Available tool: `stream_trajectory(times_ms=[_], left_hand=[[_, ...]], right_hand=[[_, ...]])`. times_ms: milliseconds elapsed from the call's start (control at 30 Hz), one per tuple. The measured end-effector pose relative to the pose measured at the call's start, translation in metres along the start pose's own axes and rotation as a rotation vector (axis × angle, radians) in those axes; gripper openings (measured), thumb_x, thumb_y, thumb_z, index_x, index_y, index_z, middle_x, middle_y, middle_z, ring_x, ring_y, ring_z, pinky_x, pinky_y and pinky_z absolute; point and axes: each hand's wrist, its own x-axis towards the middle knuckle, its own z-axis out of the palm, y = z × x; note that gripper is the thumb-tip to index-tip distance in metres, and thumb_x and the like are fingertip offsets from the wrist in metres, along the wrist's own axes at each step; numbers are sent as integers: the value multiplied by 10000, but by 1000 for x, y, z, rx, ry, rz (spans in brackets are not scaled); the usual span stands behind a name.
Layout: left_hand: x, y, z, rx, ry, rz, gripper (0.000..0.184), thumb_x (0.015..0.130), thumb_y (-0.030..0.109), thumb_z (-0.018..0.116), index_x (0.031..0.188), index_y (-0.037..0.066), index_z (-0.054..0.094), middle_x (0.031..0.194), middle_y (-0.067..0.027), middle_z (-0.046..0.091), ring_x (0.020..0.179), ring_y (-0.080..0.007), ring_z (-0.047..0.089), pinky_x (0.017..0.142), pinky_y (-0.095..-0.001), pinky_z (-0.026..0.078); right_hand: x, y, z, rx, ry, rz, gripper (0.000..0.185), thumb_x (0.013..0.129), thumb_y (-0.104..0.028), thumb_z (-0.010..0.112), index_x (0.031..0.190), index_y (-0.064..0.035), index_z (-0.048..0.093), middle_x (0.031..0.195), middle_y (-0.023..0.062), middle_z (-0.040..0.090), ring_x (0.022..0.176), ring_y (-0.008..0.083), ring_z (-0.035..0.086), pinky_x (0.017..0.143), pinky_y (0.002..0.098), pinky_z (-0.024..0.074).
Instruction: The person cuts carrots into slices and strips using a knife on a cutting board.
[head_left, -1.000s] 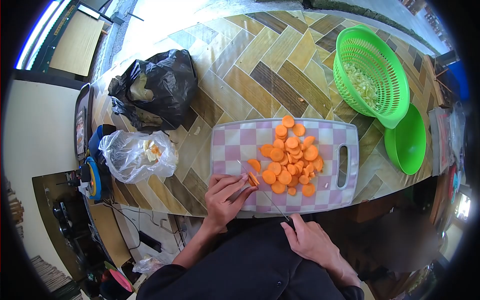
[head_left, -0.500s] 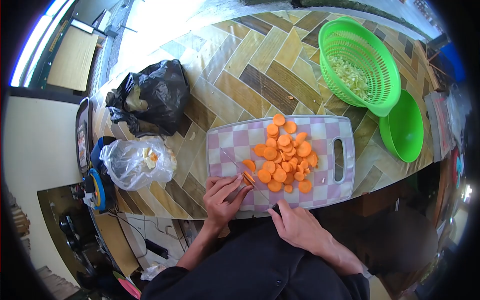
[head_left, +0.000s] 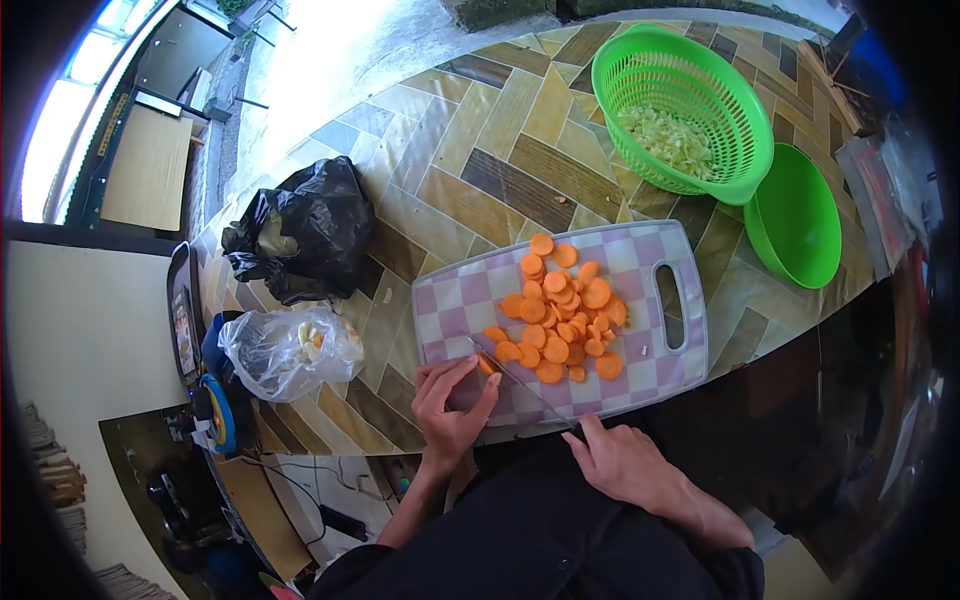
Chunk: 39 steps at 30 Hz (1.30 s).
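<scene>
My left hand (head_left: 452,408) pinches a short carrot piece (head_left: 486,365) at the lower left of the cutting board (head_left: 440,300), a pink-and-white checked one with a handle slot. A knife (head_left: 528,387) is gripped in my right hand (head_left: 625,463), its thin blade slanting up and left against the carrot piece. The knife's handle is mostly hidden inside my fingers. Beside the blade, a pile of round orange carrot slices (head_left: 556,345) covers the middle of the board.
Shredded pale vegetable lies in a green colander (head_left: 740,110) at the upper right, with a green bowl (head_left: 800,225) against it. On the left sit a black plastic bag (head_left: 325,225) and a clear bag (head_left: 265,350) holding scraps. The wood-patterned table's (head_left: 390,435) edge runs close to my body.
The whole view has tilted a little. My right hand and the knife have drawn back slightly to the right, while my left hand keeps hold of the carrot piece.
</scene>
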Motion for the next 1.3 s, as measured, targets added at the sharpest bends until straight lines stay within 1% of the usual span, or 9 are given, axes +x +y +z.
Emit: stream_trajectory(times_ms=[267,400,533,667,700,800,967,1067,1300], left_hand=[[-1,-13,-2,-356,29,-122,415,813,-76,845,1187,-60,667,1278,-184,647,1174,-256,677,990,-384,581],[27,5,-19,-35,-116,80,430,808,-5,860,1207,20,701,1248,-143,680,1091,-289,720,934,-383,597],[28,-4,-6,11,-190,17,486,815,132,890,1263,77,708,1279,-124,679,1155,-316,678,983,-414,572],[29,-4,-1,4,-145,20,516,821,199,889,1285,76,700,1313,-120,657,1217,-338,627,1034,-438,536],[28,-5,-1,24,-132,26,527,812,205,897,1286,84,702,1319,-117,656,1226,-334,625,1041,-439,534],[19,-7,0,47,-98,16,538,797,215,909,1280,92,708,1316,-115,657,1216,-333,627,1046,-440,531],[11,-5,4,64,-2,-6,512,795,208,906,1254,81,717,1282,-121,665,1177,-346,628,1022,-439,534],[15,-5,8,62,45,-6,486,802,178,891,1241,67,716,1254,-121,672,1155,-354,627,998,-440,537],[40,-7,20,4,57,-56,451,826,149,879,1240,72,721,1190,-141,703,1075,-343,675,900,-415,576]], right_hand=[[-9,13,-7,141,88,-128,307,1067,-294,600,1064,9,547,639,250,647,638,487,660,604,580,532],[-13,12,-20,240,297,-185,241,1066,-229,611,1099,8,578,709,245,665,661,480,664,569,530,506],[-9,33,-22,276,486,-18,209,1082,-195,585,1117,10,597,756,227,683,745,468,692,581,472,507],[3,91,-11,299,644,-24,228,1094,-221,572,1071,5,596,663,135,606,536,250,627,520,367,460],[6,96,-8,391,672,-48,253,1105,-250,553,1062,-5,597,638,65,564,515,155,555,514,316,442],[14,105,-7,563,620,-100,292,1139,-331,490,1073,-52,549,638,-40,470,491,29,447,436,209,366],[39,105,-29,383,610,-171,342,1123,-379,513,1062,-50,581,632,-40,484,490,39,466,448,226,385],[47,91,-47,335,562,-115,326,1101,-312,561,1076,-2,657,641,45,612,555,124,618,537,303,479],[92,68,-88,180,599,-201,363,1087,-352,585,1040,2,653,582,126,558,499,232,556,517,414,401]])
